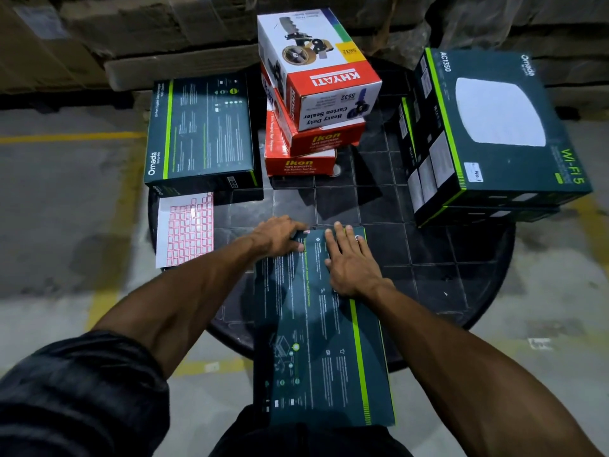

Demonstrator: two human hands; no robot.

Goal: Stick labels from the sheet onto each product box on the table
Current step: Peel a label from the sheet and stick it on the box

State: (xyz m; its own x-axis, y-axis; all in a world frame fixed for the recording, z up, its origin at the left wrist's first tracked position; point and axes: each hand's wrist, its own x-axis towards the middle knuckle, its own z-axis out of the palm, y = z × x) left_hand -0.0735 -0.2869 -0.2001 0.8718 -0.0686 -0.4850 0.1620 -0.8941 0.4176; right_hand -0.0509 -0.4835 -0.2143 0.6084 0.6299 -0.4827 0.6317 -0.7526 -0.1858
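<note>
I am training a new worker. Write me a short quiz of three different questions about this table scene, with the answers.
1. True or false: the label sheet lies partly under the Omada box.
2. Which hand lies flat on the long dark box? A left hand B right hand
3. Fill in: the Khyati box tops the stack of two ___ boxes.

Key: 1 true; 2 B; 3 Ikon.
</note>
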